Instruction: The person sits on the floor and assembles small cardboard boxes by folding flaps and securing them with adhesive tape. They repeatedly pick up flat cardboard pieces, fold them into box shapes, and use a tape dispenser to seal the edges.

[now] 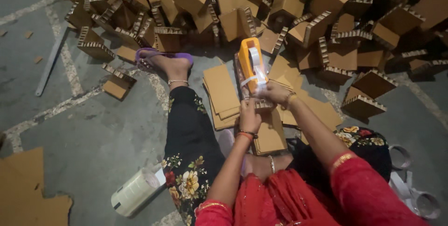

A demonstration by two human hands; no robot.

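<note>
At far left a flat cardboard sheet [28,186] lies on the concrete floor [93,132]. Right of it, a roll of clear tape [135,192] rests beside the person's left leg. A stack of flat cardboard pieces [221,95] sits beyond the knees. The left hand [248,116] is closed on the near end of a cardboard piece [261,104], pressing it down. Directly above and to the right, the right hand [275,93] grasps the orange tape dispenser [249,62], which stands on that piece, touching it. Behind, folded cardboard corner pieces [326,25] are heaped. At far right, empty tape cores [422,198] lie on the floor.
</note>
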